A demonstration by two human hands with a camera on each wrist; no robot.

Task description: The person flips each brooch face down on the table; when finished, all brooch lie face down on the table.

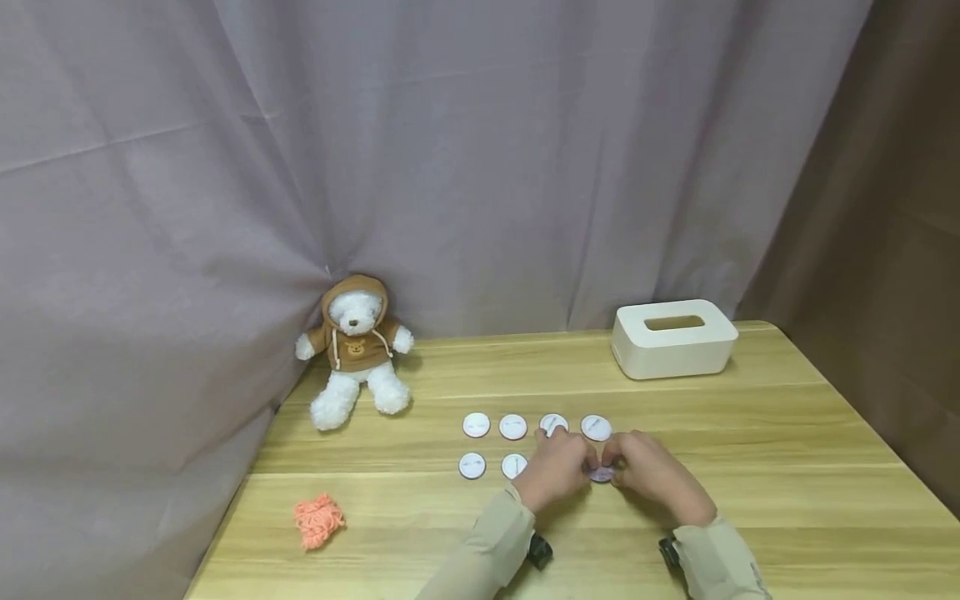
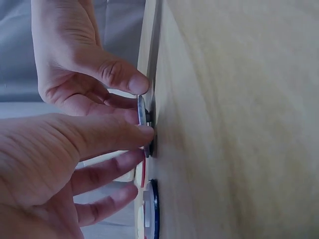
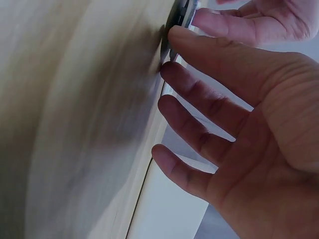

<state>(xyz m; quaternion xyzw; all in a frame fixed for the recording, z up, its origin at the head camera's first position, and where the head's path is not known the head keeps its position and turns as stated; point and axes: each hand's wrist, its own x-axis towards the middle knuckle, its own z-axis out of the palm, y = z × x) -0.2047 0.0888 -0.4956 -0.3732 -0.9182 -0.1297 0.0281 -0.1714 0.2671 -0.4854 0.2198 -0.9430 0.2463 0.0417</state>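
Observation:
Between my two hands is a round pin badge (image 1: 601, 475), purple on the side seen from above. My left hand (image 1: 557, 468) pinches it at its left edge with thumb and finger; the left wrist view shows the badge (image 2: 142, 110) tilted on edge, close over the table. My right hand (image 1: 651, 468) pinches the opposite edge, its other fingers (image 3: 184, 119) spread loosely. Several more badges (image 1: 476, 425) lie in two rows, pale backs and pins up. My left hand partly covers the badge (image 1: 553, 423) behind it and one badge (image 1: 513, 465) to its left.
A white teddy bear (image 1: 358, 350) in a brown hoodie sits at the back left of the wooden table (image 1: 787, 517). In front of it lies a bundle of coral yarn (image 1: 319, 521). A white tissue box (image 1: 675, 354) stands at the back right, before a grey curtain (image 1: 480, 183).

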